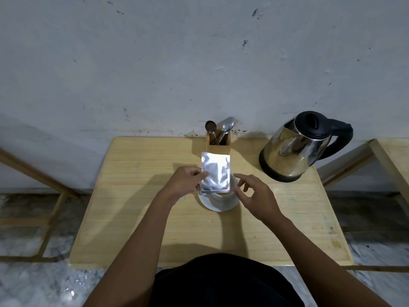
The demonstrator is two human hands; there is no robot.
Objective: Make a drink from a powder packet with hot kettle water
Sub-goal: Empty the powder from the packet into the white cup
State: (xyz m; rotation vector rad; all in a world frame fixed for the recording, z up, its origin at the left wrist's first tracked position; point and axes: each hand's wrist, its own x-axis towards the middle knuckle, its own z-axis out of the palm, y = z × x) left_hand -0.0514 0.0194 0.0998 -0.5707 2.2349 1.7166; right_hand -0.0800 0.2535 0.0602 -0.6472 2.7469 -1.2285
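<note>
A shiny silver powder packet (215,172) is held upright above a white cup (223,197) that stands on a white saucer (212,206) in the middle of the wooden table (137,207). My left hand (187,181) pinches the packet's left edge. My right hand (254,193) hovers just right of the packet, fingers apart, index finger pointing toward its right edge; I cannot tell whether it touches. The packet hides most of the cup. A steel kettle (296,147) with a black lid and handle stands at the back right of the table.
A wooden holder (218,147) with spoons and a fork stands at the table's back edge, right behind the packet, against the grey wall. Wooden frames flank the table on both sides over a marble floor.
</note>
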